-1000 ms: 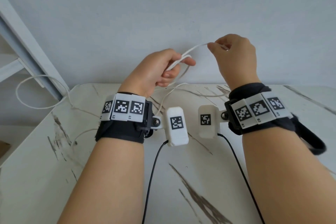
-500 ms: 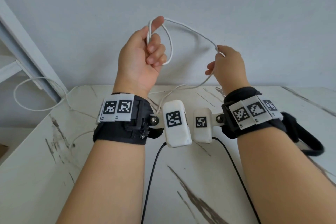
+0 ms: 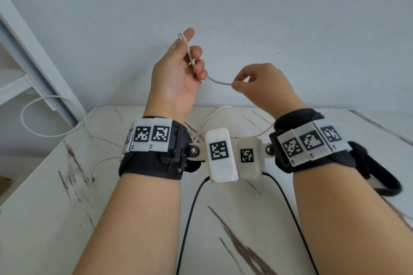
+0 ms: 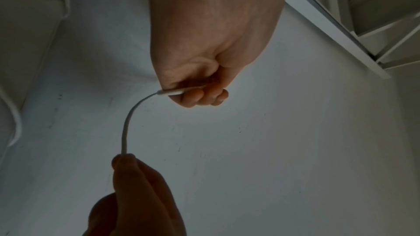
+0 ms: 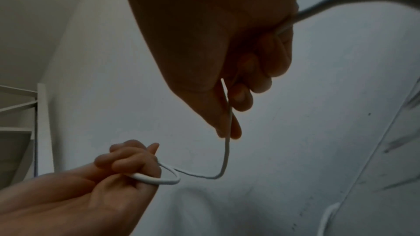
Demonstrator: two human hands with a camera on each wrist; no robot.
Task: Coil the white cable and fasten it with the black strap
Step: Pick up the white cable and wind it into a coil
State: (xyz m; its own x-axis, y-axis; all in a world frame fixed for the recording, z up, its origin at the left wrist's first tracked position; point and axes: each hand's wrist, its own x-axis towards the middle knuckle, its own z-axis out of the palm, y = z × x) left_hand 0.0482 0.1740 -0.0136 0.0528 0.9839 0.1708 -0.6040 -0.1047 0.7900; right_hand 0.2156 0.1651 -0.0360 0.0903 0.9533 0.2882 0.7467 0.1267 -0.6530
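Above the table (image 3: 67,219), the left hand (image 3: 178,78) grips a few upright folds of white cable (image 3: 220,82). Just to its right, the right hand (image 3: 263,87) pinches the short span running sideways between them, nearer the slack trailing down to the tabletop.

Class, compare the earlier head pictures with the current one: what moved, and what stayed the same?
The wide loop is gone: the white cable now spans only a short stretch between the hands. The right hand has moved closer to the left hand. Both still grip the cable above the table.
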